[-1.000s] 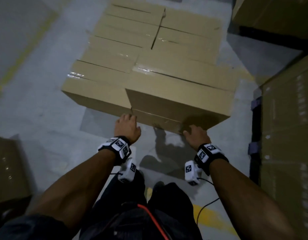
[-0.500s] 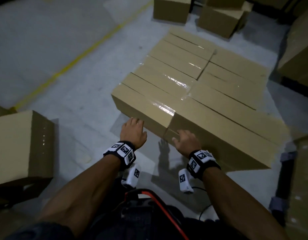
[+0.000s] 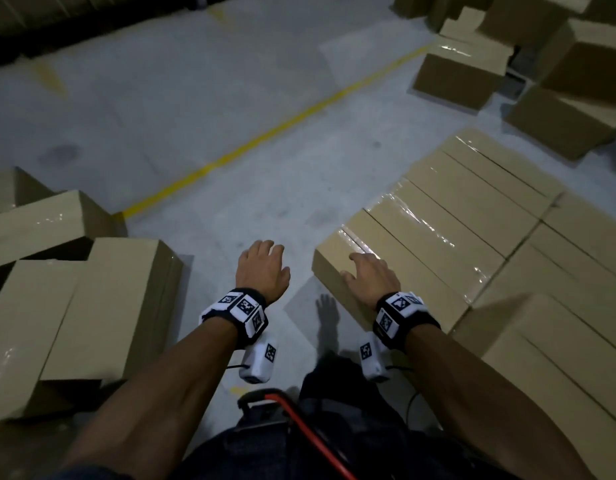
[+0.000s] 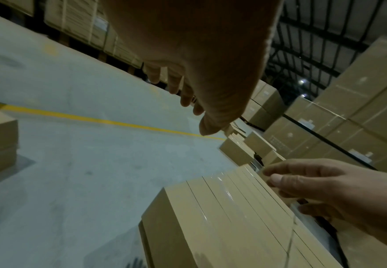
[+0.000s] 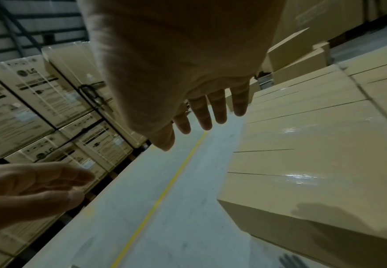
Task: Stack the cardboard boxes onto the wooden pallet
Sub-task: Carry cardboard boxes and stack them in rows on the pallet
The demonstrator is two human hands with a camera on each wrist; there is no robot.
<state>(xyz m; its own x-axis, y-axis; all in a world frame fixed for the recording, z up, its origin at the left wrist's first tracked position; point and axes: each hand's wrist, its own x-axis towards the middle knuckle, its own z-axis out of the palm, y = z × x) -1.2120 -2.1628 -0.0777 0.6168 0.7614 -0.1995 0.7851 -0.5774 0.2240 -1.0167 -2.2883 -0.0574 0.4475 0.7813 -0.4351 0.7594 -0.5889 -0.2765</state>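
Both our hands are out in front of us with nothing in them. Our left hand hangs over the gray floor with its fingers loose and a little spread. Our right hand is over the near corner of the flat layer of boxes, fingers loose too; we cannot tell if it touches the cardboard. That layer lies low on the floor to our right, packed tight, shiny tape on top. We cannot see any wood under it. All boxes are taped shut, so we cannot see inside. To our left sit about four loose boxes in a messy pile. Far off on the right are more boxes, about five. One yellow line runs across the floor.
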